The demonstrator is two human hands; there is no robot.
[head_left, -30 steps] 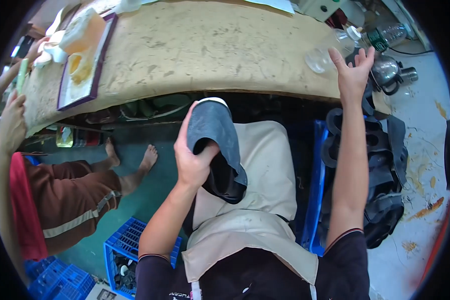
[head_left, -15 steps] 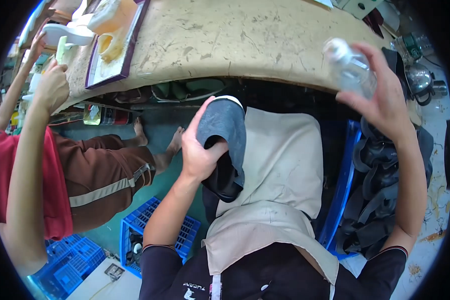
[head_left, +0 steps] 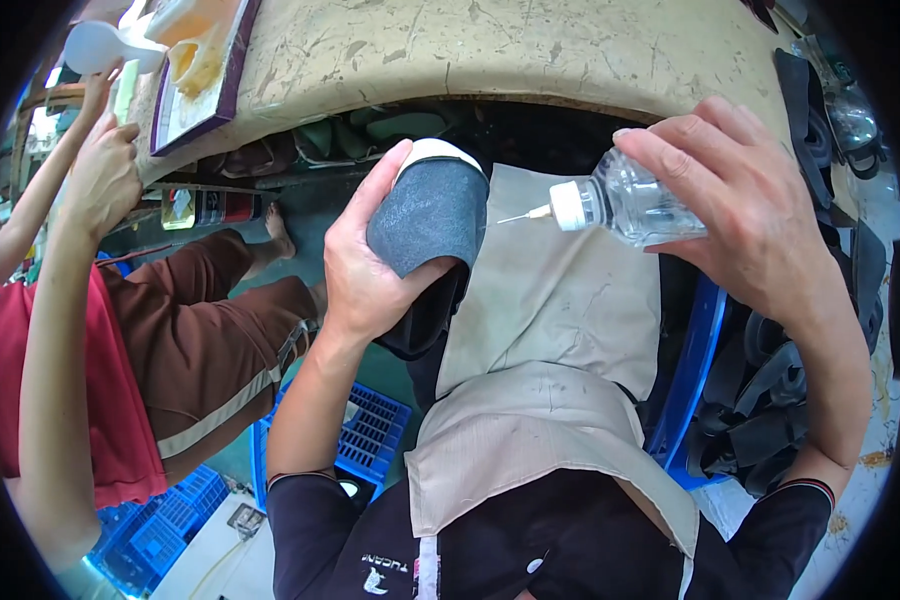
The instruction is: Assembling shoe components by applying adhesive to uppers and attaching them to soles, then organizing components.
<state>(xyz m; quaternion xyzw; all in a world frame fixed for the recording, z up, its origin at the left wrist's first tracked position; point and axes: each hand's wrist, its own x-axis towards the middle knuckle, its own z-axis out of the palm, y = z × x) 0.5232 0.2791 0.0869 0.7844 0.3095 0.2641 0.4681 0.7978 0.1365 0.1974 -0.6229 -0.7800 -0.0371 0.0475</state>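
Observation:
My left hand point(head_left: 365, 265) grips a dark grey shoe upper point(head_left: 430, 222) with a pale band along its toe end, thumb tucked into the opening. The shoe's black lining shows below. In my right hand point(head_left: 735, 195) is a clear plastic bottle point(head_left: 642, 205), tipped on its side, with a white cap and a thin needle tip. That needle points left and ends close to the shoe's right side; whether it touches I cannot tell. Both things are over the beige apron point(head_left: 560, 300) on my lap.
A worn beige worktable point(head_left: 490, 50) spans the far side. At left a co-worker in a red top point(head_left: 65, 390) holds a pale green-handled brush point(head_left: 125, 92) near a shallow purple-edged tray point(head_left: 205, 125). Blue crates point(head_left: 370, 430) stand on the floor; black shoe pieces point(head_left: 760, 400) pile up at right.
My right hand has brought the bottle down and left from the table edge, its needle now pointing at the shoe. My left hand has moved slightly left and turned the shoe.

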